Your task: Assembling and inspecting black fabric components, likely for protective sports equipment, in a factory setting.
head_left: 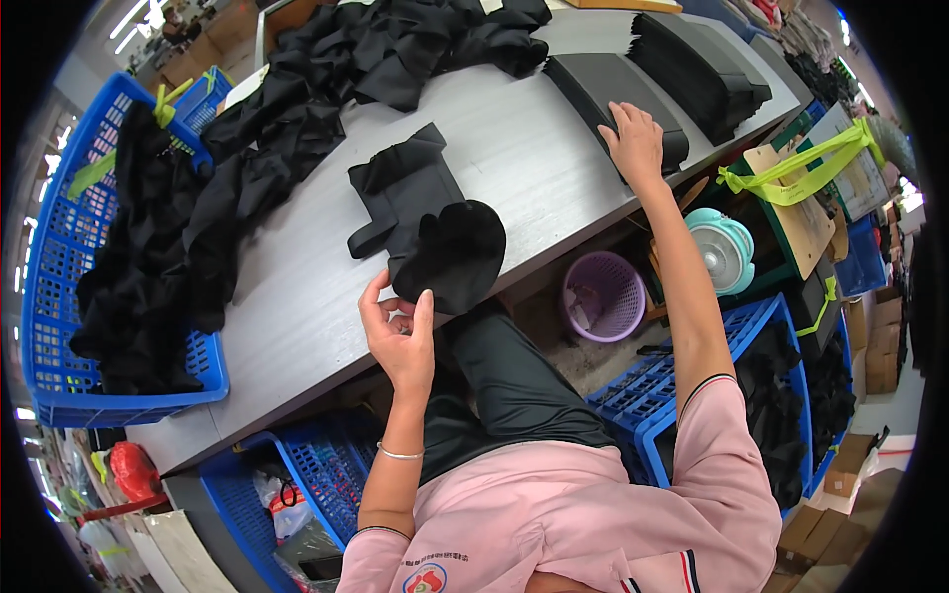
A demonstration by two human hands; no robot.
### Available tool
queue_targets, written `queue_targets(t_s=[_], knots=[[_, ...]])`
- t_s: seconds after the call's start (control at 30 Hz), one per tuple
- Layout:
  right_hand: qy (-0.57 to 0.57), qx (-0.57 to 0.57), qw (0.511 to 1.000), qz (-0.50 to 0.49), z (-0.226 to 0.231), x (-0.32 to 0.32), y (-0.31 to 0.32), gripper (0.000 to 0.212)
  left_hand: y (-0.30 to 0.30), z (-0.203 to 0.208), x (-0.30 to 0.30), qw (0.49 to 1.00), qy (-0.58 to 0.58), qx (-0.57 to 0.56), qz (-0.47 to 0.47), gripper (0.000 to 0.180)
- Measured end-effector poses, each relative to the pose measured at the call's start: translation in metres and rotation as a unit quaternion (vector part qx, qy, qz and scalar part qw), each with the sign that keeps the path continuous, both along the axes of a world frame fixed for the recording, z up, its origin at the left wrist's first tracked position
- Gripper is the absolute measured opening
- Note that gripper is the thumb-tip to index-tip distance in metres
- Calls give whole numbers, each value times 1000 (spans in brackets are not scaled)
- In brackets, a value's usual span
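Note:
A black fabric piece [445, 262] with a strap-like end lies folded on the near part of the table, its lower edge reaching the table's front edge. My left hand [400, 331] is at the lower left of this piece, thumb and index finger apart, the other fingers curled. The thumb overlaps the fabric's edge; no firm grip shows. Farther right, my right hand [636, 143] rests with fingers stretched out on a stack of dark grey fabric panels [608, 89]. Its fingertips lie on the top panel.
A second stack of panels [697, 74] stands at the far right. Black fabric pieces [386, 49] are heaped at the back and spill into a blue basket [124, 405] on the left. Below the grey table [297, 336] are a purple bin [603, 296], a turquoise fan [717, 252] and blue crates [652, 425].

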State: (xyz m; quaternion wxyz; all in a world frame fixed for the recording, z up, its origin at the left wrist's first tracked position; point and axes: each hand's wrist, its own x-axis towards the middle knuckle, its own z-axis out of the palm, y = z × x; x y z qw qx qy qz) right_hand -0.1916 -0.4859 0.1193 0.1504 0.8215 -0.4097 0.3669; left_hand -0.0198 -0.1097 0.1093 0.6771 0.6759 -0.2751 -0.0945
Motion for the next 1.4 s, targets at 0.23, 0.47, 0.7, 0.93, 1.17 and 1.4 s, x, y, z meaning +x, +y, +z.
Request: queue_targets(t_s=[0.23,0.47,0.7,0.93,1.17,1.4], knots=[[29,11,999,9,-3,-21,45,28,35,-14,-20,998,25,-51,19,41],[54,102,993,-14,26,-19,39,16,36,-18,-50,982,122,-30,-142,20],[91,-163,981,47,40,-10,162,11,22,-30,-67,888,290,-33,-354,43],[-4,228,954,192,0,-54,312,10,-15,-62,-100,724,517,-45,-454,86],[-251,600,715,257,0,-113,341,16,-26,-82,-117,574,591,-123,-554,91],[-262,547,783,142,-8,-128,344,16,-20,-19,-108,680,579,-108,-436,50]])
